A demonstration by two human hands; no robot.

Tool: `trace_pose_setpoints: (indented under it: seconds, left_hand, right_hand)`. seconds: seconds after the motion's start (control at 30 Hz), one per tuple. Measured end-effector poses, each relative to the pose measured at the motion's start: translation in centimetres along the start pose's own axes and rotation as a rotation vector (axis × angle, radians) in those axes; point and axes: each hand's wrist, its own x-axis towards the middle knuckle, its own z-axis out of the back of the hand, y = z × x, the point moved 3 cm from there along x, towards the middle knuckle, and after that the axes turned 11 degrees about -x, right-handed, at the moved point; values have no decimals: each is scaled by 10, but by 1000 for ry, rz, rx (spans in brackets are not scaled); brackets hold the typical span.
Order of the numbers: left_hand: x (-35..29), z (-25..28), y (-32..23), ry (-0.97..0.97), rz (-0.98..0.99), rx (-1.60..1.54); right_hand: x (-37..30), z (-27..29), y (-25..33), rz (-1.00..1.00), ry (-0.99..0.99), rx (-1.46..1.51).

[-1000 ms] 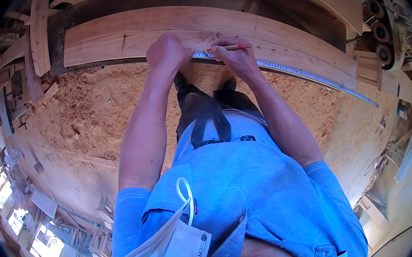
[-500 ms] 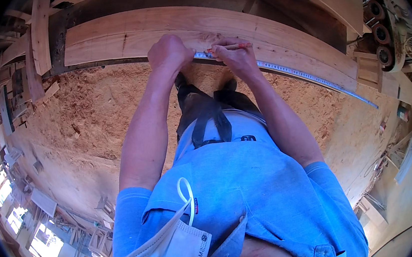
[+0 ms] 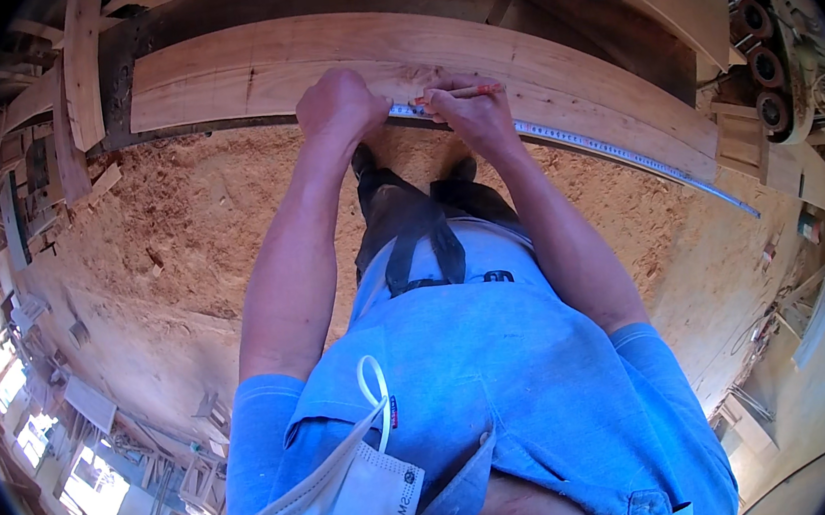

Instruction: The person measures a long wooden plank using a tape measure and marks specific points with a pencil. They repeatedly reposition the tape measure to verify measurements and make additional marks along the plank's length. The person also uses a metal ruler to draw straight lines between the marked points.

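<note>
Pencil in right hand; tape underneath

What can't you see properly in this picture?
All in the head view:
- How the left hand's fingers meet the measuring tape: the back of that hand hides them.
- Part of the tape: the right hand covers it.
- The middle of the red pencil: hidden inside the right hand's grip.
- Most tape markings: too small to read.
- The rest of the face mask: cut off by the lower edge.
</note>
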Motion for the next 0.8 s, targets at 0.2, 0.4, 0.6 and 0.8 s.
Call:
trace_pose_setpoints:
  seconds: [0.2,0.4,0.6,0.8]
  left_hand:
    - [1,-1,0,-6,-13,7]
    - [0,-2,1,-18,-26,-13]
    - [0,-2,0,-20,-30,-5]
    - [3,-3,4,-20,-84,-32]
  right_hand:
    - [-2,1,6,8,-25,-36]
    - [-5,3,0,-14,-65,116]
    - [-20,23,3,-25,-138,83]
    - [-58,45,-11,-45,-255,21]
